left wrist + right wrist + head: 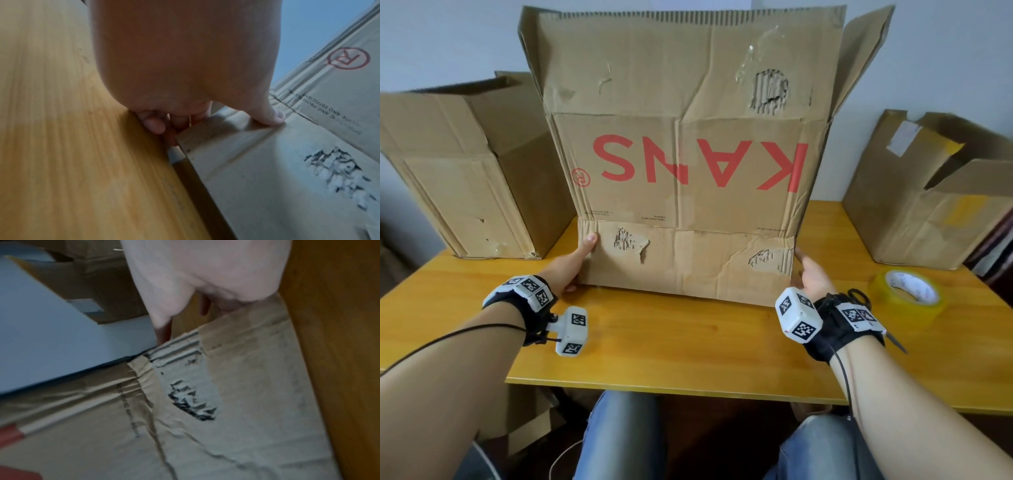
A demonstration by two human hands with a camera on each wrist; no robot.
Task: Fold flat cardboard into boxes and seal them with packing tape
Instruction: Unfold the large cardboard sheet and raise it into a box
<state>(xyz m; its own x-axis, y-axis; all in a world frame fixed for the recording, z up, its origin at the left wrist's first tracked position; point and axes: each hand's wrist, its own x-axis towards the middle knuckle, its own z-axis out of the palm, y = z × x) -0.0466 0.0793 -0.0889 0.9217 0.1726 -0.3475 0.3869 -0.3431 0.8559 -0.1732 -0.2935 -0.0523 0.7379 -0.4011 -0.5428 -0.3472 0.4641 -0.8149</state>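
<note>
A large worn cardboard box [688, 192] with upside-down red letters stands upright on the yellow table [681, 346], its top flaps raised. Its lower front flap [698, 263] slopes toward me. My left hand [580, 257] grips that flap's left edge; in the left wrist view the left hand [205, 120] has its thumb on the flap [267, 170] and its fingers curled underneath. At the flap's right edge, my right hand [810, 270] holds on with the thumb in front. The right wrist view shows the right hand [185, 305] at the flap corner [246, 369], fingers mostly hidden behind.
A roll of clear-yellow packing tape [907, 296] lies on the table at the right, with black scissors [859, 295] beside my right wrist. An open box [465, 171] stands at the back left and another [928, 192] at the back right.
</note>
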